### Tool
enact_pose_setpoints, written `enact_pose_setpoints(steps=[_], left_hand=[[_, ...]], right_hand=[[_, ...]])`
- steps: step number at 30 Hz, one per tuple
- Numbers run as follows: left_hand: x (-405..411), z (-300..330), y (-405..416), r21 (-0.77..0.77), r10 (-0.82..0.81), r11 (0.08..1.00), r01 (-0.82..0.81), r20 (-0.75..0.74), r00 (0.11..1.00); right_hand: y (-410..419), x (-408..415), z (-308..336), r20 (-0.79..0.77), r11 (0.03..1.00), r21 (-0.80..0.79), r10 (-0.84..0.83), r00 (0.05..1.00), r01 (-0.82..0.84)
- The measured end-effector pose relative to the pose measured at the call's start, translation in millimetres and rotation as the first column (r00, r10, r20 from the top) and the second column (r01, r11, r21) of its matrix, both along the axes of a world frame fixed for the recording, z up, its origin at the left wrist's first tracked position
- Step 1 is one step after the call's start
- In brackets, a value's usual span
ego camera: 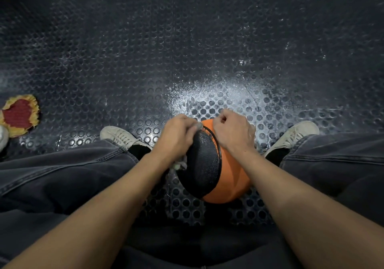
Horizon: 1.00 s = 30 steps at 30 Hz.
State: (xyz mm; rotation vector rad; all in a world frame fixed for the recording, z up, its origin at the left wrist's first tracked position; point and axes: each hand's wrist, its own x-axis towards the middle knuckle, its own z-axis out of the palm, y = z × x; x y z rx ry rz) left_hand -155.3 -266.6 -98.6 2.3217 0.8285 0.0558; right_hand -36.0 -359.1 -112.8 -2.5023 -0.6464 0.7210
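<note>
An orange ball point(228, 182) with a black textured panel point(202, 164) sits on the floor between my feet. My left hand point(176, 138) grips a pale cloth point(180, 165) and presses it against the ball's left side; bits of cloth show at my thumb and under my palm. My right hand point(232, 132) lies on top of the ball with its fingers curled over the far side, holding it. What lies under either palm is hidden.
The floor is black studded rubber point(124, 60), with a whitish speckled patch point(207, 94) just beyond the ball. My pale sneakers point(118, 135) point(297, 133) flank the ball. A red and yellow frayed rag point(19, 114) lies at far left, beside something white point(3, 137).
</note>
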Motion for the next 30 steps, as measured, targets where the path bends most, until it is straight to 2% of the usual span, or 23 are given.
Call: enact_pose_setpoints(steps=[3, 5, 6, 7, 10, 11, 12, 15, 17, 18, 20, 21, 22, 23, 24, 26, 27, 28, 29, 30], left_hand=[[-9.8, 6.0, -28.0, 0.056, -0.142, 0.989, 0.138, 0.077, 0.987], [-25.6, 10.6, -43.0, 0.068, -0.278, 0.96, 0.272, 0.108, 0.954], [-26.1, 8.6, -38.4, 0.081, -0.298, 0.954, 0.29, 0.11, 0.948], [-20.9, 4.8, -29.3, 0.08, -0.261, 0.964, 0.253, 0.108, 0.959], [2.7, -3.8, -6.1, 0.071, -0.01, 0.997, 0.007, 0.05, 0.999], [4.8, -4.2, -8.2, 0.083, 0.005, 0.996, -0.008, 0.04, 0.999], [3.5, -3.6, -15.4, 0.098, -0.037, 0.995, 0.032, 0.047, 0.998], [-21.2, 10.7, -40.9, 0.115, -0.34, 0.937, 0.329, 0.093, 0.936], [-26.3, 10.7, -35.6, 0.131, -0.425, 0.901, 0.412, 0.093, 0.9], [-20.6, 8.5, -28.7, 0.123, -0.374, 0.924, 0.362, 0.09, 0.923], [1.1, -0.9, -10.6, 0.1, -0.084, 0.992, 0.079, 0.045, 0.995], [9.4, -4.2, -6.0, 0.11, 0.037, 0.993, -0.034, -0.028, 0.999], [13.5, -5.8, -8.3, 0.148, 0.07, 0.987, -0.057, -0.083, 0.994], [13.1, -4.4, -16.1, 0.179, 0.017, 0.984, -0.002, -0.086, 0.996], [8.1, -1.0, -26.4, 0.192, -0.104, 0.975, 0.111, -0.049, 0.993], [-15.4, 9.9, -44.5, 0.173, -0.37, 0.919, 0.354, 0.074, 0.926], [-22.3, 10.8, -41.8, 0.175, -0.445, 0.889, 0.424, 0.107, 0.889], [-19.3, 6.3, -33.5, 0.178, -0.454, 0.884, 0.432, 0.105, 0.885], [-10.2, 2.5, -22.5, 0.149, -0.378, 0.92, 0.362, 0.093, 0.921], [3.5, -2.5, -10.4, 0.101, -0.216, 0.973, 0.208, 0.071, 0.974]], right_hand=[[-1.3, 3.1, 1.3, 0.023, 0.996, -0.043, -0.077, 0.997, 0.078], [-5.5, 9.1, 0.6, -0.012, 0.997, -0.033, -0.067, 0.998, 0.066], [-6.0, 10.3, 0.1, -0.031, 0.999, -0.028, -0.038, 0.999, 0.037], [-5.2, 10.3, -1.6, -0.044, 1.0, -0.026, -0.012, 0.999, 0.011], [1.6, 3.7, -4.6, -0.041, 0.999, -0.012, -0.034, 0.999, 0.033], [3.1, 1.2, -4.6, -0.027, 0.998, -0.015, -0.061, 0.998, 0.061], [3.3, 0.8, -4.4, -0.013, 0.996, -0.02, -0.088, 0.996, 0.088], [-3.2, 6.8, -1.3, -0.021, 0.995, -0.038, -0.091, 0.996, 0.09], [-4.9, 10.2, 0.7, -0.053, 0.999, -0.026, -0.046, 0.998, 0.045], [-4.2, 9.4, 1.7, -0.071, 0.999, -0.007, -0.034, 0.997, 0.034], [0.7, 6.9, 1.4, -0.081, 0.998, 0.027, -0.051, 0.995, 0.053], [2.5, 4.5, 0.9, -0.076, 0.997, 0.026, -0.074, 0.994, 0.076], [4.0, 2.6, 0.3, -0.065, 0.995, 0.017, -0.097, 0.993, 0.099], [4.2, 2.0, -0.3, -0.054, 0.993, 0.005, -0.118, 0.992, 0.118], [3.2, 3.0, -0.7, -0.052, 0.99, -0.006, -0.139, 0.989, 0.139], [-0.9, 7.8, -0.7, -0.071, 0.988, -0.018, -0.156, 0.985, 0.155], [-1.8, 9.8, -1.1, -0.082, 0.99, -0.013, -0.144, 0.986, 0.144], [-2.3, 10.8, -2.3, -0.09, 0.992, -0.003, -0.123, 0.988, 0.123], [-1.0, 10.3, -2.6, -0.094, 0.995, 0.008, -0.099, 0.991, 0.1], [0.4, 8.7, -2.9, -0.087, 0.996, 0.016, -0.085, 0.993, 0.087]])
